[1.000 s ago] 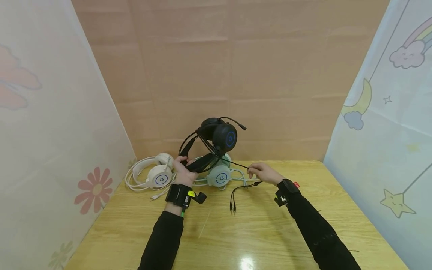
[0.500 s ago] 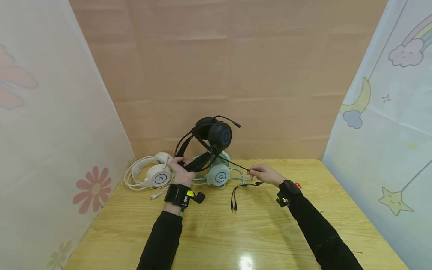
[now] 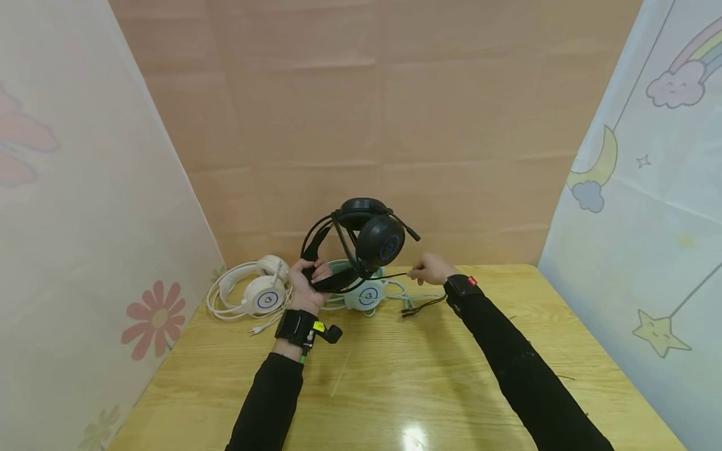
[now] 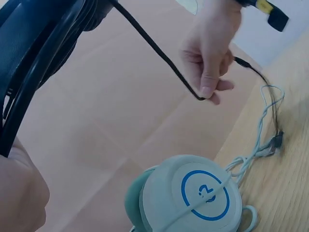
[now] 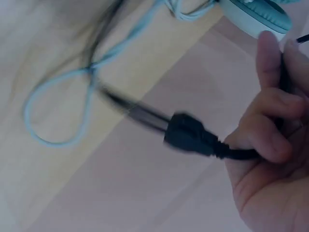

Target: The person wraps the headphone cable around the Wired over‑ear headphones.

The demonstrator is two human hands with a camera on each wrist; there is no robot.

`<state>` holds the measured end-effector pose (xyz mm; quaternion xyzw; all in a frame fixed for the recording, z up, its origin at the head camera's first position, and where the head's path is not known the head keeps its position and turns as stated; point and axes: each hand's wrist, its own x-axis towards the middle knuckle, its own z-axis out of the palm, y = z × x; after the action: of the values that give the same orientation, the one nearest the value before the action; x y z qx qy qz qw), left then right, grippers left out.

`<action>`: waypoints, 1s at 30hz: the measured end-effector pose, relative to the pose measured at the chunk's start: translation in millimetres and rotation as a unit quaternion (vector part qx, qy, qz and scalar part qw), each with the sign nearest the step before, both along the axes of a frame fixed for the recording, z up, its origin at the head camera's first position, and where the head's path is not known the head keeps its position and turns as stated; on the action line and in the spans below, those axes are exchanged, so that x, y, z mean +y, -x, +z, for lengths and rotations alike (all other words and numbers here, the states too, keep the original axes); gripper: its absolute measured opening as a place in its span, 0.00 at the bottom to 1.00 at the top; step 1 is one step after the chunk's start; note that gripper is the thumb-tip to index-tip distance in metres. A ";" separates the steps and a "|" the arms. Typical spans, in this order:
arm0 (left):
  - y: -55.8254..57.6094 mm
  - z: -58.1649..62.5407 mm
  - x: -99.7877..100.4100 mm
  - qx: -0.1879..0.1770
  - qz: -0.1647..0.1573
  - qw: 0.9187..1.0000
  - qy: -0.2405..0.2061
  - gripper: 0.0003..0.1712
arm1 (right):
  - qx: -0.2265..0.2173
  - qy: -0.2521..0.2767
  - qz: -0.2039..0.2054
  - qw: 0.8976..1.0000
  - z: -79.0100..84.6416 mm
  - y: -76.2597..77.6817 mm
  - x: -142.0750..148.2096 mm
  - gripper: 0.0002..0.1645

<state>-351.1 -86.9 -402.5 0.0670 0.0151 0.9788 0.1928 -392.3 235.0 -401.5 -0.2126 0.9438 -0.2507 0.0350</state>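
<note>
In the head view my left hand (image 3: 306,289) grips the headband of a black headset (image 3: 382,241), holding it above the table with its ear cups tilted up and away. Loops of its cable hang around the band and cups. My right hand (image 3: 433,269) pinches the black cable (image 4: 159,52) to the right of the headset. From that hand the cable runs on to a black splitter (image 5: 189,134), seen in the right wrist view, where it divides in two. The plug ends (image 3: 407,312) hang low over the table, overlapping the pale green cord.
Behind the black headset, a pale green headset (image 3: 363,297) lies on the wooden table (image 3: 361,388), its cord (image 4: 260,121) trailing right. A white headset (image 3: 265,293) with a bundled cord lies to the left. Patterned panels and a brown backdrop (image 3: 316,113) enclose the table.
The black headset has tipped, its cups now lower and further right. My right hand has moved away from me and slightly left, and the plug ends have swung back and right.
</note>
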 end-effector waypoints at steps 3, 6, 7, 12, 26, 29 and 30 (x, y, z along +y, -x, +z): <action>1.2 0.2 -1.7 0.021 -0.023 1.000 0.000 0.02 | 0.023 -0.009 0.001 1.000 10.1 5.3 -7.8 0.12; 3.6 -0.4 -3.5 0.036 -0.044 0.998 0.018 0.02 | 0.031 -0.014 -0.018 0.999 14.8 9.5 -13.6 0.12; 4.4 -0.9 -4.3 0.041 -0.050 0.998 0.026 0.02 | 0.040 -0.021 -0.028 0.999 14.7 11.2 -15.0 0.11; 6.5 -3.9 -9.4 0.085 -0.071 0.990 0.090 0.10 | 0.115 -0.056 -0.072 0.989 15.2 21.2 -18.4 0.13; 13.9 -2.4 -9.8 0.200 -0.097 0.953 0.207 0.18 | 0.189 -0.080 -0.089 0.975 56.1 27.6 -26.7 0.14; 14.1 -1.2 -8.5 0.196 -0.085 0.945 0.249 0.16 | 0.190 -0.087 -0.098 0.973 60.9 25.6 -27.6 0.15; 14.1 -1.2 -7.8 0.196 -0.079 0.940 0.268 0.15 | 0.187 -0.089 -0.100 0.973 62.0 24.7 -27.9 0.15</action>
<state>-365.2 -94.7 -403.6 0.2042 0.3093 0.8877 0.2733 -417.0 207.2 -339.5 -0.1562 0.9685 -0.1239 -0.1491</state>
